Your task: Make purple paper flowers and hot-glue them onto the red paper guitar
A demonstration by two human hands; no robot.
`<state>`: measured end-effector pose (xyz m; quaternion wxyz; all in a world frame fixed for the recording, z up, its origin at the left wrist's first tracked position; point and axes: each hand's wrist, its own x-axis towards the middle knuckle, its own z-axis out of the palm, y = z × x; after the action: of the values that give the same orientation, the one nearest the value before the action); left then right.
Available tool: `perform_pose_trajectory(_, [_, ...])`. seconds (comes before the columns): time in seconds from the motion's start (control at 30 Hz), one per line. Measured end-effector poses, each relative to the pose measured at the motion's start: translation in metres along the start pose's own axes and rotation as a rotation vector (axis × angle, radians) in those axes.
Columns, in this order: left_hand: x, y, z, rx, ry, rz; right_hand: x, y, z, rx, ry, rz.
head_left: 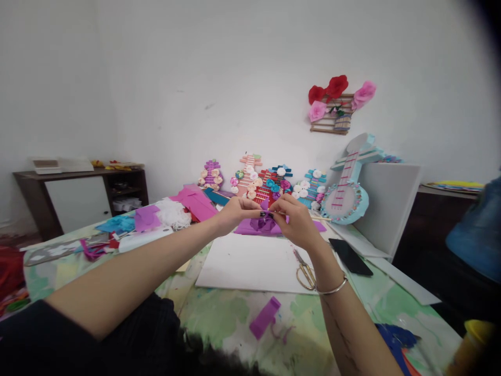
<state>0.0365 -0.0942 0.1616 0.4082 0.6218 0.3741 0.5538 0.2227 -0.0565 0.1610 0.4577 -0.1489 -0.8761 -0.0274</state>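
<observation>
Both my hands meet above a white board point(250, 266) on the table. Pinched between the fingertips of my left hand point(238, 213) is a piece of purple crepe paper point(263, 223). My right hand point(294, 218) grips the same paper from the other side, thumb and forefinger closed on it. Its exact folds are partly hidden by the fingers. Behind the hands lies more purple paper point(242, 227). Gold-handled scissors point(306, 274) rest on the board's right edge, beside my right wrist. A small strip of purple paper point(265, 317) lies on the tablecloth nearer to me.
Decorated paper guitars point(212, 175) stand along the wall, with a larger light-blue one point(348, 201) at the right. A black phone point(350, 257) lies right of the board. Left are white shredded paper point(172, 213), pink paper point(195, 202) and blue paper point(117, 224).
</observation>
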Motion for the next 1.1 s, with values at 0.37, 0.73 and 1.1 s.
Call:
perform_pose_trajectory(0.37, [-0.0002, -0.001, 0.0027, -0.169, -0.065, -0.097, 0.0005, 0.0026, 0.0027, -0.075, -0.001, 0.004])
perform_pose_trajectory(0.73, [0.0028, 0.0, -0.0003, -0.191, -0.037, -0.243, 0.0008, -0.0004, 0.0021, -0.21, -0.047, 0.02])
perform_pose_trajectory(1.1, [0.0037, 0.0005, -0.0052, 0.082, -0.121, -0.021, 0.0009, -0.0005, 0.002, -0.119, -0.01, 0.036])
